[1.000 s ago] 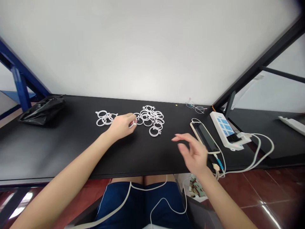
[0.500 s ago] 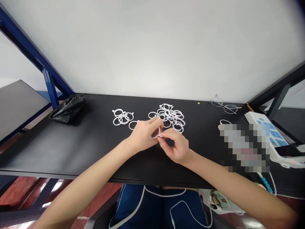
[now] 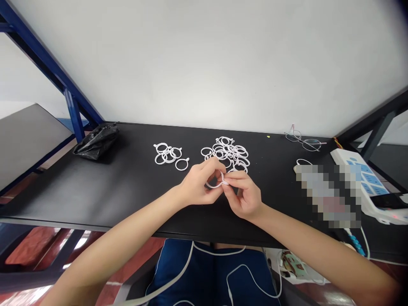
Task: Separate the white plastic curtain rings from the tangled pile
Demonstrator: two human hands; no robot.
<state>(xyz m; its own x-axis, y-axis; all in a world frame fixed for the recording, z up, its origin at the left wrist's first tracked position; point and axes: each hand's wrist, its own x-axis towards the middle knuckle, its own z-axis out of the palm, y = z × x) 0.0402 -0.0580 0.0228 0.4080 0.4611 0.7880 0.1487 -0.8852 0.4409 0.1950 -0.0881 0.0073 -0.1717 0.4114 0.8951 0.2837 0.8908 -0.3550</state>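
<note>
A white curtain ring (image 3: 214, 186) is held between my two hands above the black table. My left hand (image 3: 201, 182) curls around its loop, and the fingers of my right hand (image 3: 244, 193) pinch the ring's small end piece, whose details they partly cover. Behind my hands lies a pile of white curtain rings (image 3: 240, 151), overlapping one another. Further left sits a smaller cluster of similar rings (image 3: 168, 156), each with a little eyelet. One single ring (image 3: 182, 164) rests apart, between that cluster and my left hand.
The black table (image 3: 127, 182) meets a pale wall. A crumpled black plastic bag (image 3: 97, 142) lies at the left. On the right are eyeglasses (image 3: 311, 145), a blurred-out device (image 3: 328, 197) and a white power strip (image 3: 366, 182). A white cable (image 3: 178, 278) crosses my lap.
The view has shifted slightly. My left thumb has come down below the held ring, so more of its loop shows. Both hands keep hold of it.
</note>
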